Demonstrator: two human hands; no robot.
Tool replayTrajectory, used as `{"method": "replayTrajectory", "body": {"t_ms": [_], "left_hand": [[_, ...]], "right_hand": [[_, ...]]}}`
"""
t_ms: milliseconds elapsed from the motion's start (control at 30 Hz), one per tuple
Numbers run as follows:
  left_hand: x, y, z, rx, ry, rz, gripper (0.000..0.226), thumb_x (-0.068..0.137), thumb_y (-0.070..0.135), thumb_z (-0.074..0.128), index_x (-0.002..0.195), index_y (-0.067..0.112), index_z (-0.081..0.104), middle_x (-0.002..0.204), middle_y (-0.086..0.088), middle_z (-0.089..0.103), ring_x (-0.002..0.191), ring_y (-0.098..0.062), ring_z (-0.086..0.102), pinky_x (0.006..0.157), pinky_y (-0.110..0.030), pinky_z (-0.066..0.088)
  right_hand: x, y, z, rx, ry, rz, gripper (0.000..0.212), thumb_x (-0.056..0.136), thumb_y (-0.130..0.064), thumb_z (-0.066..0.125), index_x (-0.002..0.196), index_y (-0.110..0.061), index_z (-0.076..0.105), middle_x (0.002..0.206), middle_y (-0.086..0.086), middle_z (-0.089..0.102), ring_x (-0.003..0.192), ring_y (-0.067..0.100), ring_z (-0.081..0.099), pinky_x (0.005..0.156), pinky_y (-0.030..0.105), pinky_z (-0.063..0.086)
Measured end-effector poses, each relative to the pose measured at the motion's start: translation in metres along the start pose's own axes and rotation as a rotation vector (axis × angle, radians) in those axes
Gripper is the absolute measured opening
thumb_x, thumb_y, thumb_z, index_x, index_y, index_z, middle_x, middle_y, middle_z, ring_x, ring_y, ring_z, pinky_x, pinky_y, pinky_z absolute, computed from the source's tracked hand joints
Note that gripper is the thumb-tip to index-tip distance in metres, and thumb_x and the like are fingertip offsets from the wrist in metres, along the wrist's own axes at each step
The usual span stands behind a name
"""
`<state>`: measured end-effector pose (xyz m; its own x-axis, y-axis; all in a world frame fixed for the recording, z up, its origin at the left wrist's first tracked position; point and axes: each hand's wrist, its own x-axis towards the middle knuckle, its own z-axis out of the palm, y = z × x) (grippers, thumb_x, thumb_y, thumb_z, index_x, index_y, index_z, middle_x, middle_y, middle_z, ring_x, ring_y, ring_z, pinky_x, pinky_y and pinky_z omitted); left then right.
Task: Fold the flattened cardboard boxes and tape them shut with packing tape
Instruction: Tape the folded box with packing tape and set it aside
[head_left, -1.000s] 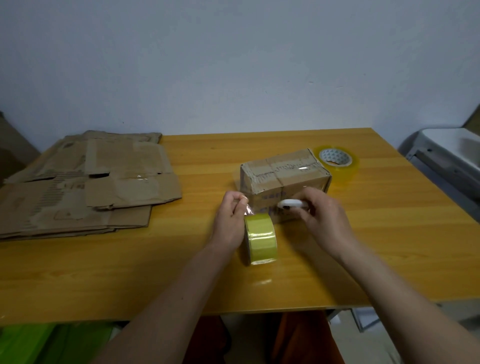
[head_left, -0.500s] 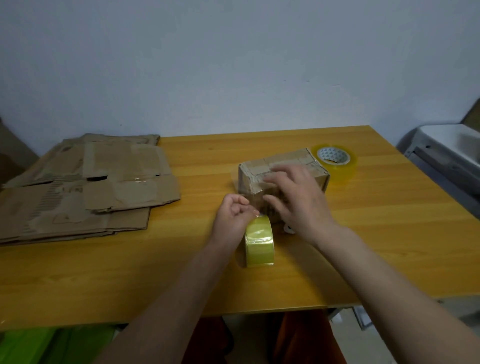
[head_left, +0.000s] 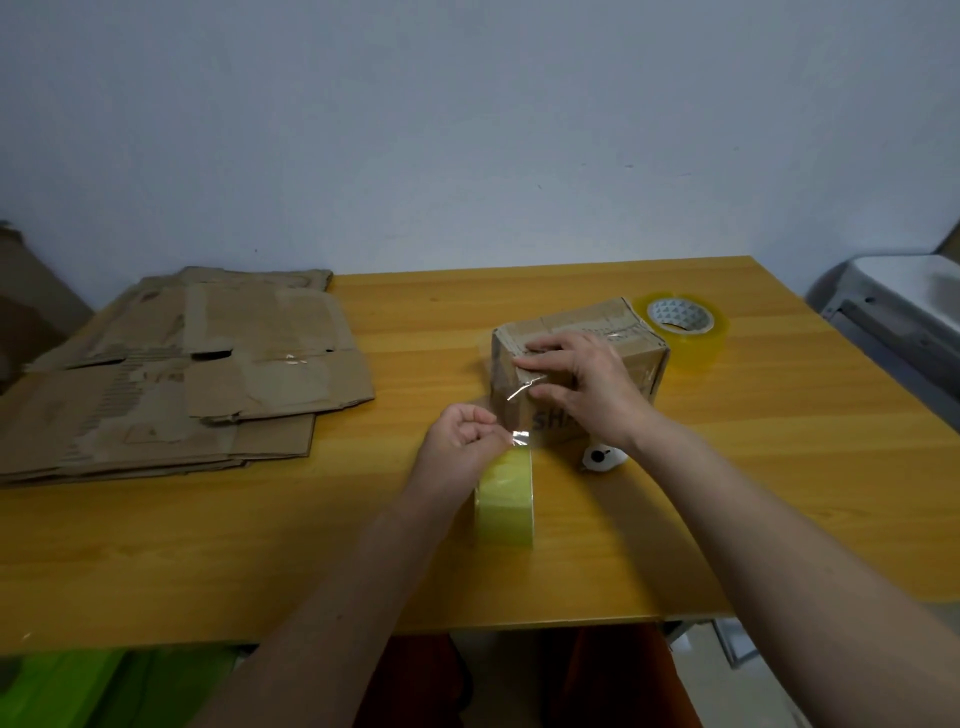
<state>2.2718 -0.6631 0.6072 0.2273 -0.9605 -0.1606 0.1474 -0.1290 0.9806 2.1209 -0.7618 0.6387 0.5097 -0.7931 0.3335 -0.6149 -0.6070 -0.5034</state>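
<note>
A small folded cardboard box (head_left: 618, 327) stands on the wooden table (head_left: 779, 467), right of centre. My right hand (head_left: 576, 379) lies on its top and near face, fingers spread flat and pressing clear tape down. My left hand (head_left: 462, 441) has its fingers curled and pinches the loose clear tape end just above a yellow-green tape roll (head_left: 506, 499) that stands on edge in front of the box. A small white cutter (head_left: 602, 457) lies on the table beside my right wrist.
A stack of flattened cardboard boxes (head_left: 171, 374) covers the table's left side. A second clear-yellow tape roll (head_left: 685, 327) lies flat behind the box. A grey-white object (head_left: 909, 306) stands off the table's right edge. Green items (head_left: 78, 686) sit below the front edge.
My right hand put the white cutter down on the table and moved onto the box, where it now presses the tape. My left hand stayed pinching the tape at the roll.
</note>
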Motion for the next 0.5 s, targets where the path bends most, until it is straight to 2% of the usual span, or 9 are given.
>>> {"method": "replayTrajectory", "body": {"t_ms": [100,200,267,333,400,500], "left_hand": [[-0.004,-0.001,-0.004,-0.011,0.021,0.011,0.020,0.085,0.001,0.068,0.095,0.012,0.055,0.076,-0.002,0.067,0.072,-0.018,0.059,0.071,-0.037,0.045],[-0.008,-0.001,-0.006,-0.033,0.048,0.044,0.020,0.086,0.001,0.067,0.098,0.010,0.053,0.083,-0.009,0.067,0.076,-0.022,0.060,0.072,-0.038,0.047],[-0.010,-0.002,-0.007,-0.047,0.067,0.086,0.020,0.087,-0.001,0.065,0.098,0.009,0.052,0.083,-0.009,0.067,0.076,-0.020,0.061,0.072,-0.034,0.048],[-0.010,-0.003,-0.008,-0.040,0.088,0.137,0.021,0.087,-0.003,0.065,0.095,0.010,0.051,0.077,-0.003,0.065,0.071,-0.013,0.060,0.066,-0.025,0.050],[-0.010,-0.004,-0.007,-0.015,0.091,0.183,0.021,0.086,-0.004,0.064,0.094,0.011,0.051,0.074,0.001,0.065,0.070,-0.009,0.061,0.066,-0.021,0.050],[-0.012,-0.006,-0.003,0.036,0.066,0.239,0.023,0.086,-0.006,0.064,0.095,0.010,0.051,0.076,0.001,0.065,0.071,-0.007,0.062,0.068,-0.020,0.051]], "right_hand": [[0.001,-0.001,-0.001,-0.013,-0.025,0.014,0.042,0.084,-0.021,0.070,0.123,-0.034,0.061,0.133,-0.012,0.051,0.129,0.014,0.036,0.110,0.035,0.021],[-0.001,-0.006,-0.007,-0.073,-0.088,0.000,0.049,0.086,-0.013,0.067,0.130,-0.030,0.056,0.140,-0.007,0.046,0.134,0.016,0.032,0.115,0.038,0.021],[-0.012,-0.014,-0.010,-0.045,0.028,-0.083,0.050,0.085,-0.002,0.061,0.130,-0.022,0.057,0.139,0.000,0.047,0.133,0.017,0.034,0.113,0.036,0.027],[-0.029,-0.027,-0.006,0.049,0.195,-0.150,0.039,0.083,0.001,0.058,0.118,-0.014,0.063,0.122,0.002,0.057,0.118,0.015,0.046,0.101,0.026,0.037],[-0.043,-0.038,0.004,0.199,0.160,-0.009,0.023,0.086,-0.007,0.063,0.107,-0.015,0.066,0.106,-0.001,0.061,0.101,0.012,0.053,0.088,0.022,0.043],[-0.053,-0.040,0.020,0.532,-0.078,0.339,0.009,0.087,-0.019,0.068,0.093,-0.013,0.067,0.092,0.003,0.065,0.085,0.016,0.059,0.081,0.032,0.048]]}}
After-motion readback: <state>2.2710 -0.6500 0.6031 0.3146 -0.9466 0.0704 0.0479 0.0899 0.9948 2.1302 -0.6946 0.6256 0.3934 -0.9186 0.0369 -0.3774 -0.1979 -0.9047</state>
